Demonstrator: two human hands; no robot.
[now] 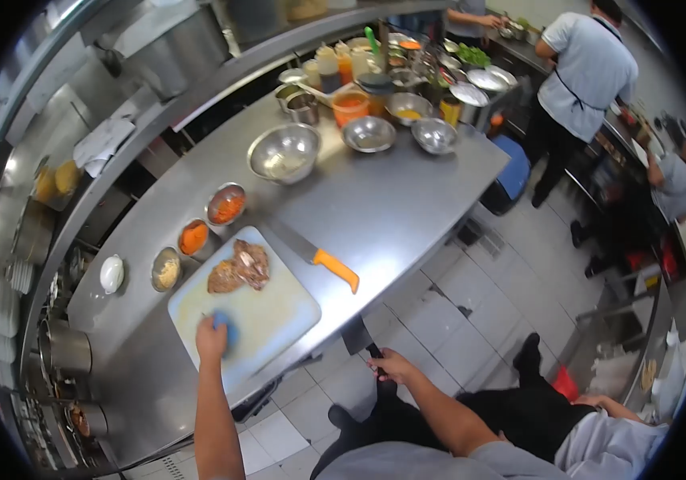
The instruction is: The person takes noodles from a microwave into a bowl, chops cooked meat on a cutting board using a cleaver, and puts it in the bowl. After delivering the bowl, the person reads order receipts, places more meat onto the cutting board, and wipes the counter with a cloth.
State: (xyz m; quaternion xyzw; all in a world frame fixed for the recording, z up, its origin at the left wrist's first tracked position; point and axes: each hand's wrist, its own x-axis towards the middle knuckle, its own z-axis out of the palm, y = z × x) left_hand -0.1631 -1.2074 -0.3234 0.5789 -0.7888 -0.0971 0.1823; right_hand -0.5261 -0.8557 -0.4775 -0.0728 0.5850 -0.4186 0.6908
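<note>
My left hand (211,338) is closed on a blue cloth (226,329), blurred, over the lower left part of the white cutting board (279,316). Two pieces of browned meat (239,268) lie near the board's upper edge. Beyond the table's front edge, my right hand (393,366) grips the black handle of a cleaver (357,337), its broad blade pointing up and left. A knife with an orange handle (335,269) rests on the steel table, right of the board.
Small bowls of shredded orange food (226,205), orange food (193,238) and pale food (168,270) line the board's far side. Empty-looking metal bowls (284,154) and sauce bottles stand farther back on the table (407,200). Several people (587,72) are at the right.
</note>
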